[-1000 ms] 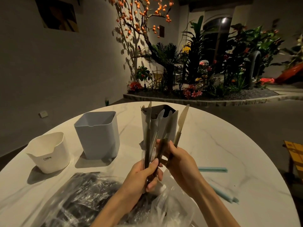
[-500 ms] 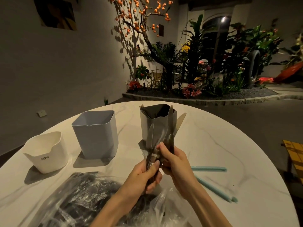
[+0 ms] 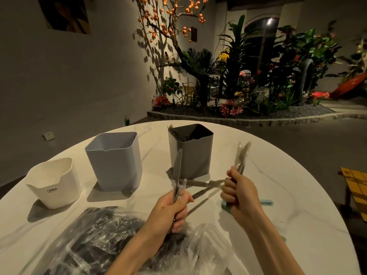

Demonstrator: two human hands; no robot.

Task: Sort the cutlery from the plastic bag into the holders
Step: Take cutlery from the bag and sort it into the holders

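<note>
My left hand (image 3: pixel 172 210) grips a few clear plastic knives (image 3: pixel 178 171) that point up, in front of the grey holder (image 3: pixel 190 153). My right hand (image 3: pixel 239 195) is closed around a blurred bundle of plastic cutlery (image 3: pixel 241 155), held up to the right of that holder. The grey holder has several utensils inside. To its left stand a pale blue holder (image 3: pixel 115 159) and a low white holder (image 3: pixel 53 181). The clear plastic bag (image 3: pixel 111 241) with dark cutlery inside lies at the table's near edge, under my forearms.
The round white marble table (image 3: pixel 288 195) carries everything. A teal utensil (image 3: pixel 266 202) lies on it behind my right hand. A planter bed with plants (image 3: pixel 228 108) sits beyond the table. A yellow stool (image 3: pixel 355 187) stands at the right.
My hands held one bundle together in front of the grey holder. They have pulled apart: the right hand moved right with part of the cutlery, the left kept the knives.
</note>
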